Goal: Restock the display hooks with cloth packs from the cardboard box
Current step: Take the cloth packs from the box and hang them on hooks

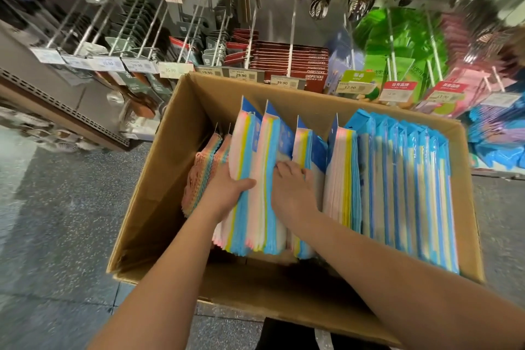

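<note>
**Cloth packs half-gathered in the box**

Cloth packs [250, 167] stand on edge in rows inside the cardboard box [181, 150], their blue header cards pointing up toward the shelving. I have my left hand [227, 193] clasping the outer face of the pastel-striped bundle, thumb lying across its near edge. My right hand [292, 187] is pushed down into the gap on the bundle's other side, fingers curled against the packs; whether they fully pinch a pack I cannot tell, since the tips are buried. A separate stack in clear blue wrappers [409, 187] fills the right side of the box, and a few pink knitted cloths [204, 167] lean against the left of my bundle.

To lift well, I judge I should squeeze the bundle evenly between both palms, keep the header cards aligned and upright so the hang holes stay together, and draw straight up so neighbouring packs do not drag out with it.

Beyond the box, the display hooks [147, 23] carry price tags [170, 69] reading 29.90, 35.90, 19.90, 39.90 and 12.90. Dark red packs [295, 61] are printed CHOPSTICKS. Metal spoons [360, 0] hang above; the red and green promotional tags to the right are too blurred to read.
</note>
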